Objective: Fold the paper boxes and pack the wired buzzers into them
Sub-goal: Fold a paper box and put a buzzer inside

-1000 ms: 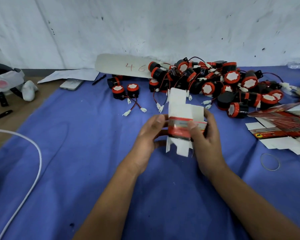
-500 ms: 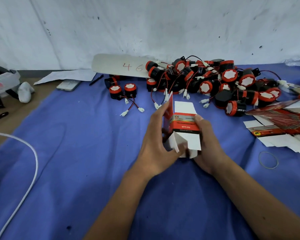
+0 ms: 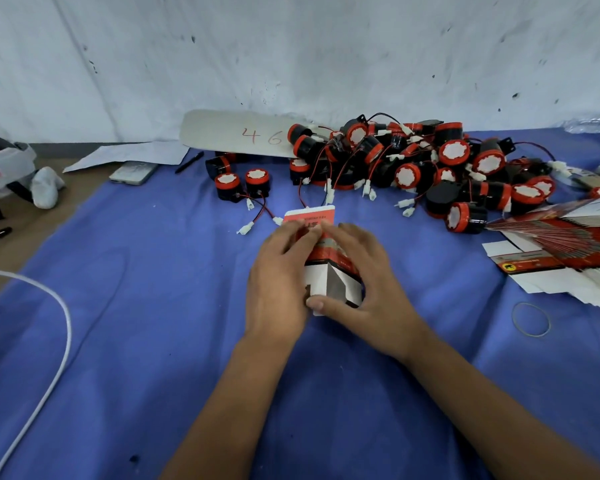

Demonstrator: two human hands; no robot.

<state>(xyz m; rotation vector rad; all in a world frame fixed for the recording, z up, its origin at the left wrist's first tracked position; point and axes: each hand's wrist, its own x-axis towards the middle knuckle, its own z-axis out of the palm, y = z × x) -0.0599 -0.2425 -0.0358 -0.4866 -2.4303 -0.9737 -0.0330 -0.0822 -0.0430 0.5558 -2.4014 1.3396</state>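
Presently: paper box (image 3: pixel 329 261) light, thin card, crushable; both hands' fingers (image 3: pixel 305 237) curled around it; best held at creased edges.

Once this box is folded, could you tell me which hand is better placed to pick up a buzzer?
Probably the left hand: the two separate buzzers stand just beyond it on the left, while the right hand wraps around the box with its thumb at the bottom flap.
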